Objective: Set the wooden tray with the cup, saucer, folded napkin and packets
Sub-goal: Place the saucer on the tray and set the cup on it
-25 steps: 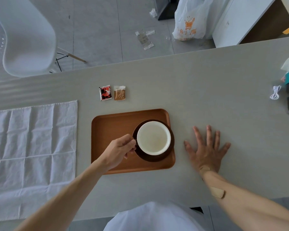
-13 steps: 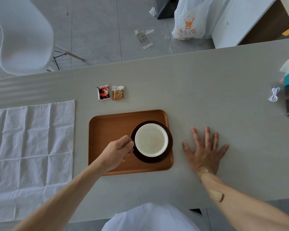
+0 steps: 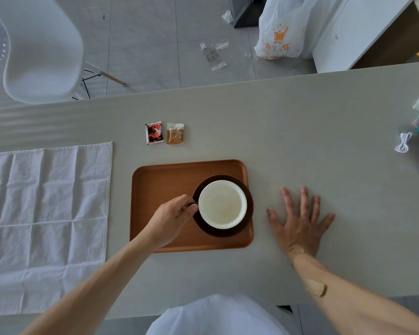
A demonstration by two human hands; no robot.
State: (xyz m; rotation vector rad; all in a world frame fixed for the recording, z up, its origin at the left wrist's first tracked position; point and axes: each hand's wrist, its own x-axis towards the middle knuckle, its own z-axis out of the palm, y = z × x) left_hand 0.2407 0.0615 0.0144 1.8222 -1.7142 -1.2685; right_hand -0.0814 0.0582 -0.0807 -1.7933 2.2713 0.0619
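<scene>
Left hand (image 3: 172, 217) grips the cup (image 3: 222, 204) handle; cup rests on saucer (image 3: 201, 228) on the tray (image 3: 160, 180). Right hand (image 3: 300, 223) lies open, flat on the worktop (image 3: 300, 131). Napkin (image 3: 46, 213), left of the left hand, remains unfolded; packets (image 3: 164, 133) beyond it remain unplaced.

Head camera, looking steeply down

It faced forward over the table (image 3: 300, 122) from close above; floor and a chair (image 3: 41, 52) showed beyond the far edge. No second view existed.

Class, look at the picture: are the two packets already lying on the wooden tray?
No, the two packets lie side by side on the bare table beyond the wooden tray, clear of its far rim.
</scene>
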